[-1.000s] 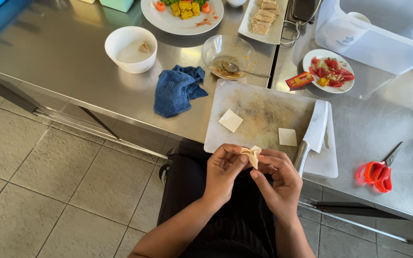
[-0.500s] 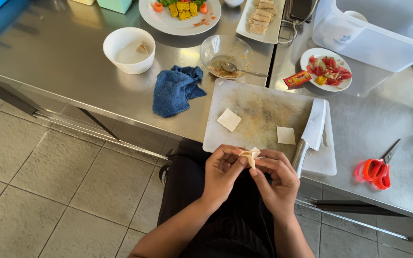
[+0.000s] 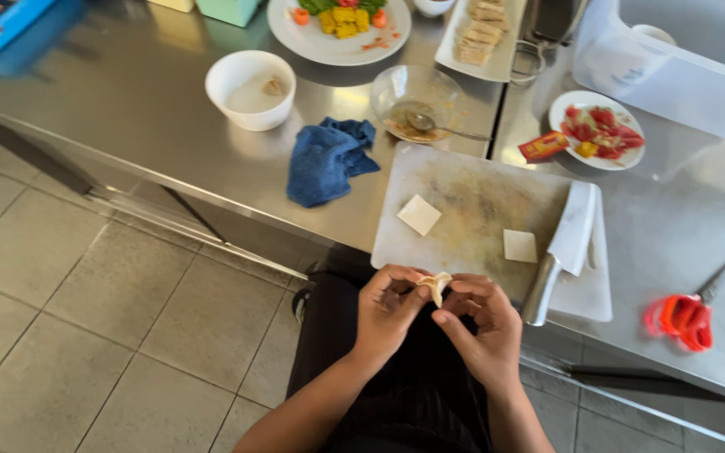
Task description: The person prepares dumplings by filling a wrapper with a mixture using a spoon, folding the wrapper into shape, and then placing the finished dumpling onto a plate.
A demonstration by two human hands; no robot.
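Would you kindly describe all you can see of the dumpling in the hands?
The dumpling is a small, pale piece of thin dough, folded and pinched so its top looks crimped. Any filling is hidden. It sits off the board, just below its near edge, pinched between the fingertips of the left hand and right hand.

Steel counter, items as laid out.
White bowl (image 3: 250,90) beside blue cloth (image 3: 326,159); glass bowl with spoon (image 3: 417,105); cleaver (image 3: 562,248) on cutting board (image 3: 472,210); red-handled scissors (image 3: 686,315) well apart, right.
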